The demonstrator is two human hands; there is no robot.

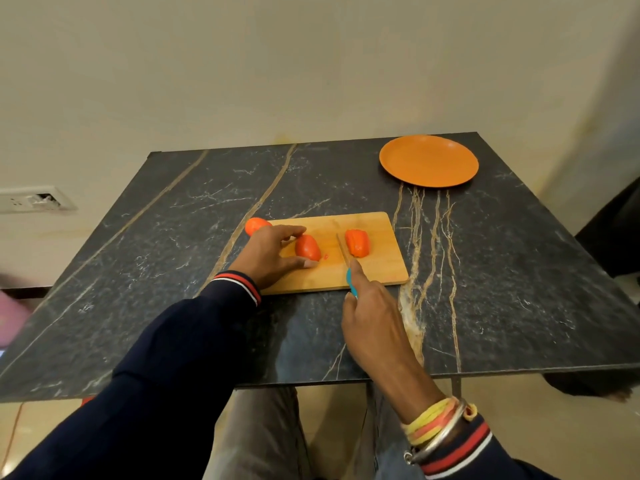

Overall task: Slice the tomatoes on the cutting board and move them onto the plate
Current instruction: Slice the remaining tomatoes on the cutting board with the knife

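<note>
Spanning mid-frame, the marble table bears an orange plate at upper right and a central cutting board carrying two pieces. The left hand curls its fingers round the left tomato half. The right hand grips a knife beside the right tomato half. A whole tomato lies at the board's upper-left corner.

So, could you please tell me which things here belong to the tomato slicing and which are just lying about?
Job: cutting board, left tomato half, right tomato half, whole tomato, knife, plate, left hand, right hand.
Lying about: wall socket, pink object at left edge.
</note>
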